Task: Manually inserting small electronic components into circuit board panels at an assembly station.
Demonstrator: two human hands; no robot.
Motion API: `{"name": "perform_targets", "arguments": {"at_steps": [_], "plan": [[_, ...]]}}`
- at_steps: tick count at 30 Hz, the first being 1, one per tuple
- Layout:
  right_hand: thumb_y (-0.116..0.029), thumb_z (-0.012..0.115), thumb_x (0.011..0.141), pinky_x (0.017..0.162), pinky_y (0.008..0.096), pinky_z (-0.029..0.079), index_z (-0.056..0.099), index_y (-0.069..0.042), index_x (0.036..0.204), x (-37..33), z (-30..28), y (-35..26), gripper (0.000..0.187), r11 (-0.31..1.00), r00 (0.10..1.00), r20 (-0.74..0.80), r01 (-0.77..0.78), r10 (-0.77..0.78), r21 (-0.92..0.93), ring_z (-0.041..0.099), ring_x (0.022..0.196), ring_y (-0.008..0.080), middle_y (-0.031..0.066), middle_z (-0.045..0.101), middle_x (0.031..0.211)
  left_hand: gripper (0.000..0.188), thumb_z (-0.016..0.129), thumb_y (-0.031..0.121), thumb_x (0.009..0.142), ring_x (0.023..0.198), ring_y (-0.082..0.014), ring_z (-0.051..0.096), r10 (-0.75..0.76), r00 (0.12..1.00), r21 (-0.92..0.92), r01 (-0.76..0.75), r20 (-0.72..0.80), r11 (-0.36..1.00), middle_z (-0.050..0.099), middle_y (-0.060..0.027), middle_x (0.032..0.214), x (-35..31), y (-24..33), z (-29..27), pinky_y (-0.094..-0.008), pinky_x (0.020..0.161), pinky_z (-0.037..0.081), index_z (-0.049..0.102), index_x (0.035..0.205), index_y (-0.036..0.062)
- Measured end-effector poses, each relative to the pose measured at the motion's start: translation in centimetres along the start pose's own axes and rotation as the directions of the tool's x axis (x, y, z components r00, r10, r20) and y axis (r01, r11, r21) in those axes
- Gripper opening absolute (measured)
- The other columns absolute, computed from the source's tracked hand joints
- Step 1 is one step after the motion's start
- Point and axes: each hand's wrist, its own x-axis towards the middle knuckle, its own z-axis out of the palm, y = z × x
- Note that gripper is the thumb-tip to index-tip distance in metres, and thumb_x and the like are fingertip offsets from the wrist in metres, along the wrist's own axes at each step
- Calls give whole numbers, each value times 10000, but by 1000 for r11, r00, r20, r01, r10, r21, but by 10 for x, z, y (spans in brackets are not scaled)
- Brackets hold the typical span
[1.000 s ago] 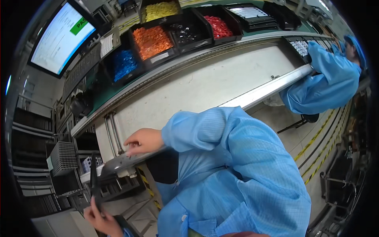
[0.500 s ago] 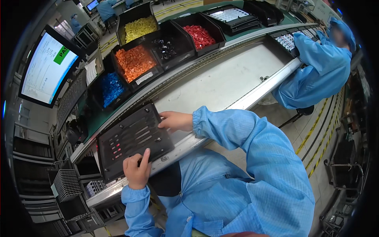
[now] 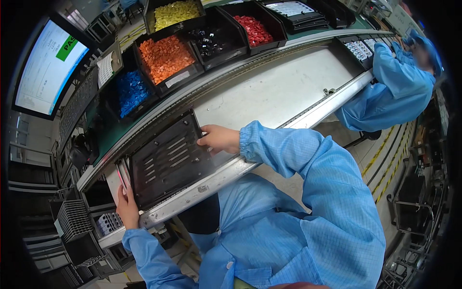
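Note:
A flat black slotted tray (image 3: 166, 155) lies on the metal conveyor (image 3: 260, 94) in front of me, with pale bars showing through its slots. At the tray's right end, my right hand (image 3: 220, 138) is closed on the edge, thumb and fingers towards the upper corner. My left hand (image 3: 128, 209) is at the opposite end, its fingers closed about the left edge beside a narrow metal strip. Part of the left fingers is hidden by that edge.
Beyond the rail stand black bins of yellow (image 3: 177, 15), orange (image 3: 165, 59), blue (image 3: 132, 91), dark (image 3: 209, 41) and red pieces (image 3: 253, 30). A monitor (image 3: 50, 67) is at the left. A co-worker in blue (image 3: 399, 91) sits at the right by more trays (image 3: 358, 49).
The tray has shifted slightly to the right along the conveyor. My left hand has gone from the tray's near edge to its left end; reddish glints in the slots no longer show.

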Motion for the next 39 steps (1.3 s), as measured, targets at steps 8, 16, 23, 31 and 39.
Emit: {"name": "perform_targets", "arguments": {"at_steps": [8,16,23,31,39], "plan": [[-205,689,914,803,319,575,686,47,1165,-8,-6,-1,355,919,961,16,269,-276,-287,716,890,220,115,738,991,323,655,187,1036,881,-114,634,-113,972,-703,-66,-205,708,689,-50,906,9,-50,6,-218,797,482,563,1295,17],[-197,658,939,905,338,560,550,68,1403,-31,4,-11,545,761,836,-50,471,-546,-447,694,995,215,169,721,1113,262,611,183,1055,966,-127,635,-87,932,-736,-218,-352,641,670,-66,1058,-8,-33,3,-261,870,509,585,1248,7],[-171,635,915,836,374,590,530,58,1421,-39,11,-19,565,688,798,-22,505,-603,-521,700,986,235,194,715,1133,211,617,141,1040,980,-112,622,-198,882,-788,-256,-427,561,676,-57,1046,-22,3,-5,-236,883,491,594,1205,12],[-168,637,911,859,374,578,548,44,1384,-24,1,-8,526,664,846,-9,412,-533,-624,724,973,285,222,720,1123,275,699,105,990,952,-99,620,-115,953,-754,-145,-281,640,682,-26,1020,-6,-45,9,-229,886,494,603,1231,14],[-58,600,986,937,322,543,487,71,1438,-3,-15,9,483,777,895,48,410,-443,-478,670,1103,191,163,682,1257,300,754,85,943,959,-84,630,-93,929,-667,-185,-358,721,694,-26,1021,-14,-15,9,-223,895,481,642,1208,1]]}}
